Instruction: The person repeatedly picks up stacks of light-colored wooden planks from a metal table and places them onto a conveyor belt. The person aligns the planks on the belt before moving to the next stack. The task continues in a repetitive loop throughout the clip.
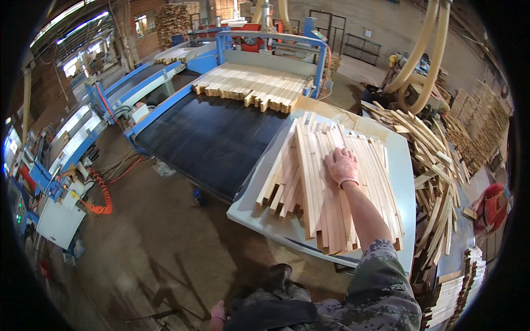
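Observation:
My right hand [342, 166], in a pale pink work glove, lies on top of a heap of wooden strips [324, 199]. Its fingers are stretched out over the wood and do not wrap round any strip. The heap rests on a light grey side table [249, 214], with the strips lying lengthwise at slightly different angles. Low down beside my body hangs my left hand [218, 312], away from the wood; its fingers are too small and hidden to read.
A black conveyor belt [212, 135] in a blue frame adjoins the table's left side. Wooden pieces [254, 83] lie side by side at its far end, under a blue gantry [270, 37]. Loose strips [436, 176] are piled at right. A red coiled hose [102, 196] hangs at left.

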Demonstrator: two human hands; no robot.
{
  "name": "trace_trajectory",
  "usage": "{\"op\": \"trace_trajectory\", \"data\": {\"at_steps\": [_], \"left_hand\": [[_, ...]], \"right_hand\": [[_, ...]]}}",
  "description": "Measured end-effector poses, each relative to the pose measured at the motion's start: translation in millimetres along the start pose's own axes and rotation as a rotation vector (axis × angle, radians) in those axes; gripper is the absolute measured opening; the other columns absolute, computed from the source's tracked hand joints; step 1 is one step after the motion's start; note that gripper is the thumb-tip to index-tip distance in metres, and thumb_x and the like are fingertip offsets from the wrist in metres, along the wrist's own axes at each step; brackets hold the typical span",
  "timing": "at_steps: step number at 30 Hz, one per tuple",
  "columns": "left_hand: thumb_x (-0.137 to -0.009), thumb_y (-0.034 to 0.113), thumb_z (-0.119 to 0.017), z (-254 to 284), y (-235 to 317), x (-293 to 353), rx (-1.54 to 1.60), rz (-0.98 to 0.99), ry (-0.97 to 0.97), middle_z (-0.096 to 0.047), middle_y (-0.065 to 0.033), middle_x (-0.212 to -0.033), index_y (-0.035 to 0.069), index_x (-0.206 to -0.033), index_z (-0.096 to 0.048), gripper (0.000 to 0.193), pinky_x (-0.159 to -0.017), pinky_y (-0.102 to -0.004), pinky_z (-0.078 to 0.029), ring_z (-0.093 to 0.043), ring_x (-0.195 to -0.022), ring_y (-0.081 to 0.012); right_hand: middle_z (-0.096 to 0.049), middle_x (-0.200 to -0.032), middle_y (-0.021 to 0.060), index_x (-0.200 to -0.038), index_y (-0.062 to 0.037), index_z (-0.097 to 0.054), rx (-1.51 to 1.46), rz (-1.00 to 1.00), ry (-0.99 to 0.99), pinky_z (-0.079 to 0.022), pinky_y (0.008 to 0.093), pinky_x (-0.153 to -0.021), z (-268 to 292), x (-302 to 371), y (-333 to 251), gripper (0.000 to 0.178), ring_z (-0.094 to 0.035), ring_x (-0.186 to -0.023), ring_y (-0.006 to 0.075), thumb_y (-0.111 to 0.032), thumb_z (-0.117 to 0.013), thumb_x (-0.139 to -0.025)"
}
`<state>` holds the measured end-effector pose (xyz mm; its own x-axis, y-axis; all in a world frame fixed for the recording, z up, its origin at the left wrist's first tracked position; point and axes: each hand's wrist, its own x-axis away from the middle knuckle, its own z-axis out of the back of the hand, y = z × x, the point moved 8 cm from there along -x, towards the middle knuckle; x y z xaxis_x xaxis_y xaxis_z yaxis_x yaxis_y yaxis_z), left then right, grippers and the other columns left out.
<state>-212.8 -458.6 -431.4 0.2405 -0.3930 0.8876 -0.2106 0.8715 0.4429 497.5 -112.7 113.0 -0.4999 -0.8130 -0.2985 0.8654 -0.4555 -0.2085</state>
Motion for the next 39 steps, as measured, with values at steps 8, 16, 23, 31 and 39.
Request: {"op": "trace_trajectory", "data": {"at_steps": [8, 16, 23, 31, 39], "left_hand": [[-0.097, 0.033, -0.064, -25.1, 54.8, 42.6, -0.799, -0.545, 0.031, -0.075, -0.023, -0.101, 0.006, -0.106, -0.072, 0.03, -0.08, -0.0522, -0.054, -0.073, -0.096, -0.0412], [-0.098, 0.035, -0.067, -22.6, 27.1, 53.8, -0.399, -0.218, -0.099, -0.076, -0.0206, -0.112, 0.009, -0.124, -0.07, 0.037, -0.089, -0.0526, -0.056, -0.073, -0.102, -0.0394], [-0.098, 0.044, -0.064, -15.3, 15.7, 43.4, -0.557, -0.308, 0.006, -0.073, -0.0173, -0.087, 0.004, -0.098, -0.074, 0.041, -0.074, -0.0472, -0.054, -0.072, -0.081, -0.0327], [-0.093, 0.051, -0.066, -18.8, 14.8, 64.3, -0.421, -0.188, 0.045, -0.075, -0.0157, -0.087, 0.0, -0.096, -0.077, 0.052, -0.081, -0.0449, -0.053, -0.071, -0.086, -0.0301], [-0.089, 0.053, -0.068, -20.9, -4.5, 61.2, -0.351, 0.0, 0.052, -0.077, -0.0177, -0.097, 0.0, -0.101, -0.078, 0.056, -0.086, -0.0456, -0.053, -0.072, -0.094, -0.0329]], "right_hand": [[-0.061, -0.144, 0.0188, -0.13, -0.007, -0.067, -0.027, 0.019, -0.023, -0.037, 0.0527, -0.119, -2.5, -0.8, -1.8, 0.055, -0.051, -0.14, 0.038, -0.053, -0.055, -0.102], [-0.059, -0.148, 0.019, -0.131, -0.0057, -0.066, 0.004, 0.006, -0.036, -0.037, 0.0522, -0.119, -0.6, -0.9, -0.5, 0.055, -0.051, -0.14, 0.0397, -0.051, -0.057, -0.101], [-0.06, -0.147, 0.0185, -0.133, -0.0062, -0.066, 0.003, 0.036, -0.03, -0.038, 0.0524, -0.117, -5.7, -2.9, -0.5, 0.054, -0.051, -0.14, 0.0385, -0.05, -0.056, -0.103], [-0.053, -0.157, 0.0188, -0.147, -0.0075, -0.06, 0.041, -0.029, -0.139, -0.032, 0.052, -0.123, 1.1, 2.6, -8.1, 0.062, -0.044, -0.149, 0.0389, -0.052, -0.052, -0.105], [-0.05, -0.161, 0.0197, -0.15, -0.0078, -0.059, 0.038, -0.037, -0.113, -0.03, 0.0527, -0.125, -4.6, -0.3, 1.4, 0.063, -0.042, -0.15, 0.0396, -0.053, -0.051, -0.106]]}}
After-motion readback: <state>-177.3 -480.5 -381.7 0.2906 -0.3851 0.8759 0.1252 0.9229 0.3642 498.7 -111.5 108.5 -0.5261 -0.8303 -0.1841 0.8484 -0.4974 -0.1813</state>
